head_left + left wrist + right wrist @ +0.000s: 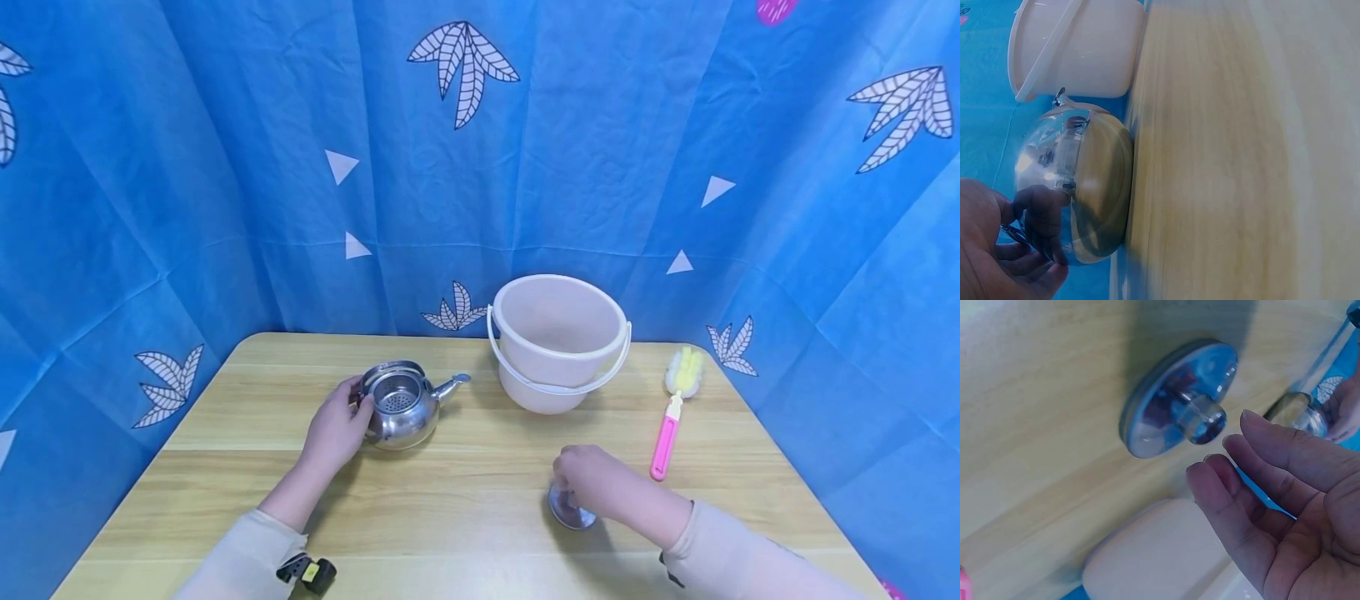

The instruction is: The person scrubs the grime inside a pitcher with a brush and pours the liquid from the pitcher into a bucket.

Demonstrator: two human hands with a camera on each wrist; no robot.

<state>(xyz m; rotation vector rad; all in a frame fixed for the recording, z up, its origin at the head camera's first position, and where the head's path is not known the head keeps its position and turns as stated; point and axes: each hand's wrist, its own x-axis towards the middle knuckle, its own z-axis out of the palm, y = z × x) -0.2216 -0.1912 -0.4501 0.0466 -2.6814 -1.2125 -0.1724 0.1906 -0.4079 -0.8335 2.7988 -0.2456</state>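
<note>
A shiny steel teapot (405, 421) stands lidless on the table, its perforated strainer (397, 393) showing inside and its spout pointing right. My left hand (341, 425) holds it at the side opposite the spout; in the left wrist view the fingers (1025, 272) are bent against the pot's wall, by the handle. The steel lid (572, 510) lies on the tabletop to the right, knob (1200, 419) upward. Just by that knob is my right hand (592, 477); the right wrist view shows its loosely bent fingers apart from the knob, with nothing between them.
A whitish plastic bucket (551, 367) with its handle lowered stands at the back, right of the teapot. A sponge brush with a pink handle (664, 446) lies on the right of the wooden table (465, 517). Blue curtain (600, 150) hangs behind and on both sides.
</note>
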